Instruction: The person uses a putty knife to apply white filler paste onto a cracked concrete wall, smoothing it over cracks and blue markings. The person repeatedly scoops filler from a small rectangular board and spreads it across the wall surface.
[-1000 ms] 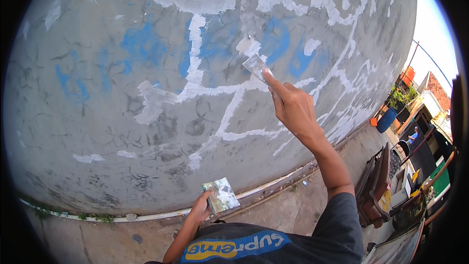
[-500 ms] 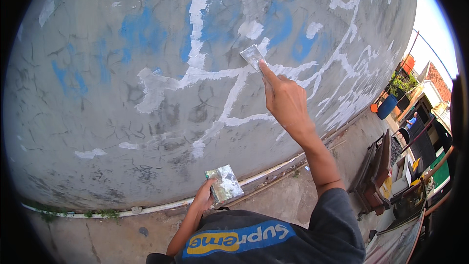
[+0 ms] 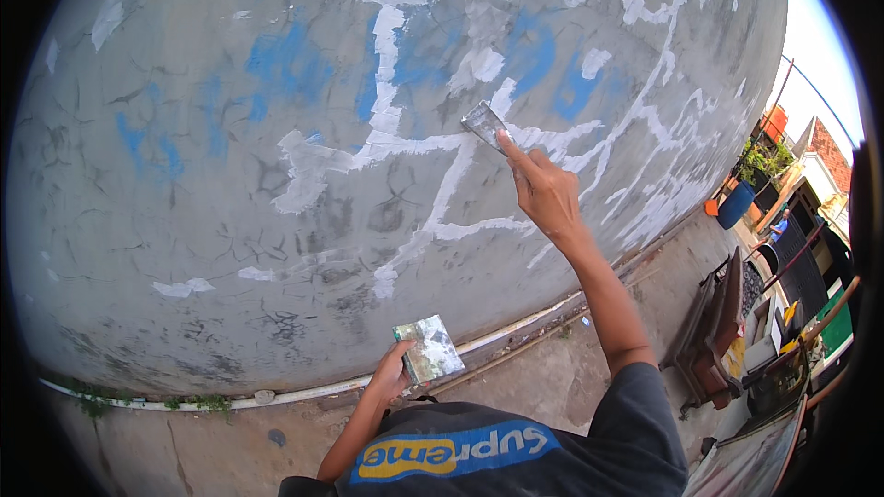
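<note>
My right hand [image 3: 550, 191] grips a putty knife [image 3: 484, 126], its index finger stretched along the blade. The blade lies at or close to the grey wall [image 3: 212, 248], by a band of white filler [image 3: 503, 98]; whether it touches I cannot tell. Low in front of my body, my left hand [image 3: 390, 375] is closed on a flat, square board [image 3: 429, 350] smeared with white and greenish filler. White filler lines run across the cracks in the wall, with blue paint smudges [image 3: 295, 64] among them.
A white pipe [image 3: 313, 393] runs along the foot of the wall above the concrete floor [image 3: 230, 451]. On the right stand brown wooden furniture [image 3: 718, 331] and a blue barrel [image 3: 735, 205]. Farther off, a person in blue [image 3: 781, 225] is visible.
The putty knife and my right hand have moved slightly down along the wall. My left hand keeps its hold on the board. The whole view has shifted a little.
</note>
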Demonstrator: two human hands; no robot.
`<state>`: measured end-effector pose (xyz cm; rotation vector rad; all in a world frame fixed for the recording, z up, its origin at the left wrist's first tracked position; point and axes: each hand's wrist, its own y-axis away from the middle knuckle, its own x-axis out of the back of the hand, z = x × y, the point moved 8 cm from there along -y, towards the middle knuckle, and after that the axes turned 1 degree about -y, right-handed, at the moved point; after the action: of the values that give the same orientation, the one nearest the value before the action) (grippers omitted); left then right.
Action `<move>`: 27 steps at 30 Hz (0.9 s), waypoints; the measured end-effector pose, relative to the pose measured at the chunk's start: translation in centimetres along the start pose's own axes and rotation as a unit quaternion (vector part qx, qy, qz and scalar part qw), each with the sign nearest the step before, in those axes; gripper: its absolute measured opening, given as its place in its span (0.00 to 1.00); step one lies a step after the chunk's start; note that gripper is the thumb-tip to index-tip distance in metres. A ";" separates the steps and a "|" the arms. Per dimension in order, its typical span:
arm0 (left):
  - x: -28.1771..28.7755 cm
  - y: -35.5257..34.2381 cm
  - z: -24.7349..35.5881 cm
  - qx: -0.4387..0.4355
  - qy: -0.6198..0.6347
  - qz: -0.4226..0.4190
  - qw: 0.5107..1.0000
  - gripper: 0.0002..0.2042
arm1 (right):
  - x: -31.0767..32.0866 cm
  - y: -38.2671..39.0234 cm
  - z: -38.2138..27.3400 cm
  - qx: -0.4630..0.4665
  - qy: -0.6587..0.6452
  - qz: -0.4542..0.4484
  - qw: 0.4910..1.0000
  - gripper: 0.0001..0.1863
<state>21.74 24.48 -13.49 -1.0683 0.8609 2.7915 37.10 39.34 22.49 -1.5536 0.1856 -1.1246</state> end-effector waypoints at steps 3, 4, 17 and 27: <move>-0.3 -0.4 -0.1 -0.017 -0.009 -0.007 1.000 0.20 | 3.3 -1.8 -1.7 0.021 -0.008 0.042 0.999 0.32; 0.1 -0.6 -0.3 -0.021 -0.010 -0.008 1.000 0.20 | 4.0 -3.3 -2.8 0.016 -0.013 0.050 0.999 0.30; 1.1 -0.5 -2.2 -0.027 0.036 0.010 0.999 0.21 | -0.5 0.1 0.3 0.024 -0.048 0.008 0.999 0.33; -0.1 -1.4 -3.7 -0.002 0.004 0.003 1.000 0.22 | 1.2 -4.3 0.2 0.031 -0.014 0.033 0.999 0.32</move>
<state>24.33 23.76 -16.38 -1.0807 0.8613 2.7957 36.03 40.13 26.76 -1.4960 0.1807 -1.0478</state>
